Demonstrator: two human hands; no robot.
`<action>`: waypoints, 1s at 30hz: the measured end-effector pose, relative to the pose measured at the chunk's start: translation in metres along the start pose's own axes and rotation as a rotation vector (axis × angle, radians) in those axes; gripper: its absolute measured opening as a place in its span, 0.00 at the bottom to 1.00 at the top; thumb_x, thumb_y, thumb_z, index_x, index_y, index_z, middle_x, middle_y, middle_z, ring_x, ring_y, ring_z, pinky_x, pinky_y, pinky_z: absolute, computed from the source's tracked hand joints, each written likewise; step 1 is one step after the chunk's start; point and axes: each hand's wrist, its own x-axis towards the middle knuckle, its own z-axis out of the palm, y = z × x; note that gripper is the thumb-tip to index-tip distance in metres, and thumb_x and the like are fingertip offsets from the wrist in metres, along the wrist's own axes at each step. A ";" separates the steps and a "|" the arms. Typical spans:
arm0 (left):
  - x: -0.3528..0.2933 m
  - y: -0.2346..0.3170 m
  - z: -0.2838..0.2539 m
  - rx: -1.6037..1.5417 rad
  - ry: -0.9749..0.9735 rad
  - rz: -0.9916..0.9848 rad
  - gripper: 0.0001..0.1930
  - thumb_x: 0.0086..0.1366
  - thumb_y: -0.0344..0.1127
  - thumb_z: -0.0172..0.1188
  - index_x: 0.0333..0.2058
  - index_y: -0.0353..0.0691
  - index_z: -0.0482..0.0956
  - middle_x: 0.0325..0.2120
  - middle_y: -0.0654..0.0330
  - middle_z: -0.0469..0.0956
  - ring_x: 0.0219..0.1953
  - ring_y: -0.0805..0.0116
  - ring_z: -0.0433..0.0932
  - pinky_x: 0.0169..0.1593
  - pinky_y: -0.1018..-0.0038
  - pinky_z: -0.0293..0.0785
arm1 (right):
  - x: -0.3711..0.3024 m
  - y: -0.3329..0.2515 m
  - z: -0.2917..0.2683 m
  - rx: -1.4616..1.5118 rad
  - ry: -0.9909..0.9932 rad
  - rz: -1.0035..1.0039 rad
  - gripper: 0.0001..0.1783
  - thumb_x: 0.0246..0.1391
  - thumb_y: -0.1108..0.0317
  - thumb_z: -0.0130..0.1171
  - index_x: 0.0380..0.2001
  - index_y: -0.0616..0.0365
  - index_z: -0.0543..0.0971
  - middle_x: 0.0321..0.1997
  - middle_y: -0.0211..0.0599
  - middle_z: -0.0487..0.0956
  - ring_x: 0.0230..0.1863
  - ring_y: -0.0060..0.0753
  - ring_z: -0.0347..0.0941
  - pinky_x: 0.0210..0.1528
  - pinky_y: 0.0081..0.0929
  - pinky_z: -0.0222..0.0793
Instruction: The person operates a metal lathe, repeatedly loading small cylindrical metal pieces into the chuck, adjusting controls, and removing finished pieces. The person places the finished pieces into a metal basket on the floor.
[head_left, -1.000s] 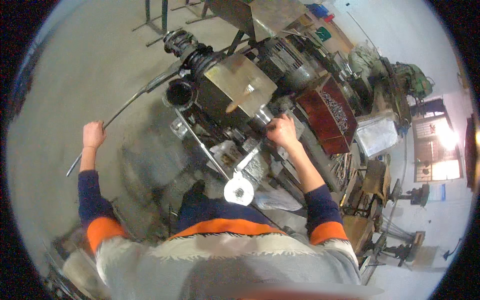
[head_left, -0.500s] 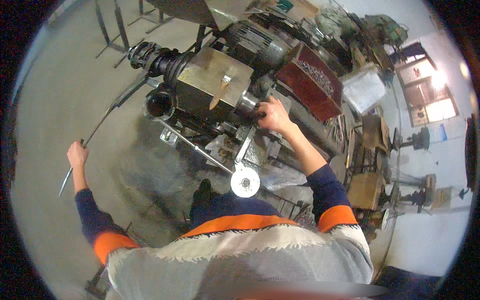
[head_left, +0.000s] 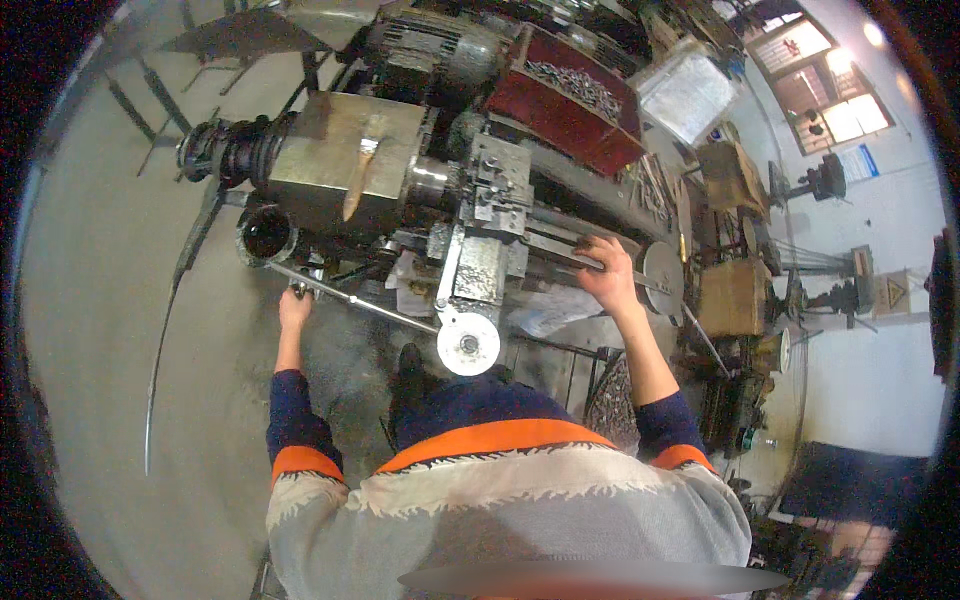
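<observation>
A metal lathe stands before me, with a boxy headstock point(head_left: 320, 150), a shiny spindle point(head_left: 432, 182) and a tool post point(head_left: 495, 190). My left hand point(head_left: 295, 308) is at the front of the headstock, just below a round open cup point(head_left: 267, 235). Its fingers are closed at a small metal fitting there; what they grip is partly hidden. My right hand point(head_left: 610, 277) hovers over the bed rails point(head_left: 560, 245), right of the tool post, fingers loosely curled and apart, holding nothing. Left of the machine, a long thin rod point(head_left: 165, 335) hangs free.
A wooden-handled brush point(head_left: 358, 180) lies on the headstock. Behind the bed sits a red bin point(head_left: 570, 100) of small metal parts. A white handwheel point(head_left: 468, 344) and a slanting bar point(head_left: 355, 300) jut out towards me. Tools point(head_left: 655, 190) lie at the right.
My left hand has let go of the long rod and moved right to the headstock front. My right hand has left the spindle and moved right, over the bed. The view has shifted.
</observation>
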 end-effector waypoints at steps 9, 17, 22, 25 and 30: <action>-0.003 -0.009 -0.065 0.166 -0.066 0.158 0.18 0.50 0.40 0.55 0.36 0.32 0.73 0.31 0.46 0.75 0.34 0.52 0.75 0.38 0.65 0.69 | -0.088 0.019 -0.010 0.076 -0.077 0.307 0.17 0.26 0.74 0.52 0.27 0.60 0.78 0.37 0.47 0.75 0.39 0.45 0.70 0.41 0.30 0.66; -0.104 0.214 -0.201 -0.601 0.318 0.314 0.11 0.58 0.31 0.50 0.34 0.28 0.73 0.24 0.56 0.76 0.25 0.72 0.74 0.32 0.80 0.68 | -0.068 -0.027 -0.006 0.486 -0.382 0.234 0.20 0.29 0.71 0.54 0.33 0.53 0.78 0.32 0.40 0.77 0.35 0.40 0.72 0.40 0.29 0.67; -0.066 0.284 -0.222 -1.016 0.286 0.334 0.13 0.56 0.34 0.53 0.35 0.29 0.72 0.24 0.57 0.76 0.26 0.70 0.75 0.30 0.78 0.70 | 0.000 -0.145 0.000 1.237 -0.571 -0.455 0.17 0.26 0.74 0.50 0.28 0.61 0.79 0.15 0.33 0.71 0.21 0.28 0.67 0.42 0.31 0.65; -0.038 0.311 -0.233 -0.808 0.446 0.411 0.11 0.54 0.30 0.53 0.33 0.27 0.72 0.24 0.54 0.76 0.24 0.68 0.76 0.28 0.79 0.70 | 0.024 -0.208 0.005 1.488 -0.708 -0.823 0.16 0.27 0.73 0.48 0.25 0.60 0.79 0.10 0.28 0.65 0.14 0.25 0.63 0.57 0.47 0.50; -0.017 0.287 -0.240 -0.975 0.455 0.225 0.06 0.53 0.24 0.49 0.27 0.25 0.71 0.20 0.51 0.75 0.18 0.66 0.75 0.19 0.77 0.71 | 0.033 -0.248 0.016 1.663 -0.789 -0.753 0.13 0.28 0.75 0.47 0.22 0.62 0.79 0.08 0.25 0.64 0.13 0.19 0.60 0.60 0.46 0.44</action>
